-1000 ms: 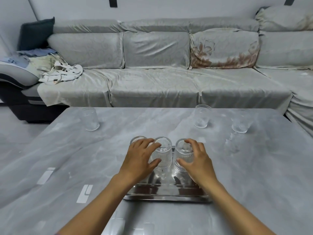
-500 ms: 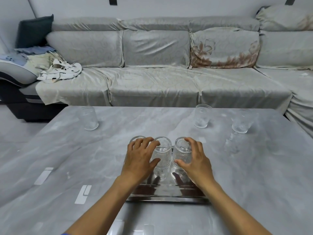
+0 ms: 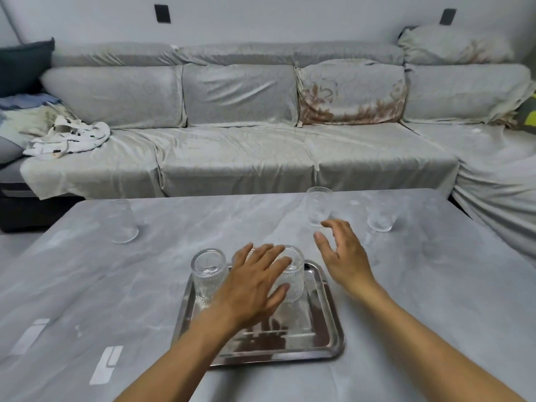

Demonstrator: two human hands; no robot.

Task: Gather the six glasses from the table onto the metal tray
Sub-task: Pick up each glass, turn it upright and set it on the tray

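Observation:
A metal tray [image 3: 330, 323] lies on the grey table in front of me. Three ribbed clear glasses stand in a row at its far end: the left one [image 3: 209, 271] is in full view, the right one [image 3: 293, 278] partly, and the middle one is hidden behind my left hand [image 3: 255, 285], which hovers over them with fingers spread. My right hand [image 3: 340, 250] is open, off the tray to the right, fingers pointing toward a glass [image 3: 318, 206] near the far edge. Another glass [image 3: 380, 210] stands to its right. A third loose glass [image 3: 121, 221] stands far left.
A long grey-covered sofa [image 3: 261, 152] runs behind the table [image 3: 116, 285] and wraps around its right side. Crumpled white cloth [image 3: 69, 137] lies on the sofa's left end. White tape marks [image 3: 106, 364] are on the table's near left.
Both hands have let go of the glasses on the tray. My right hand has moved right and forward toward the far glasses. The view has tilted up.

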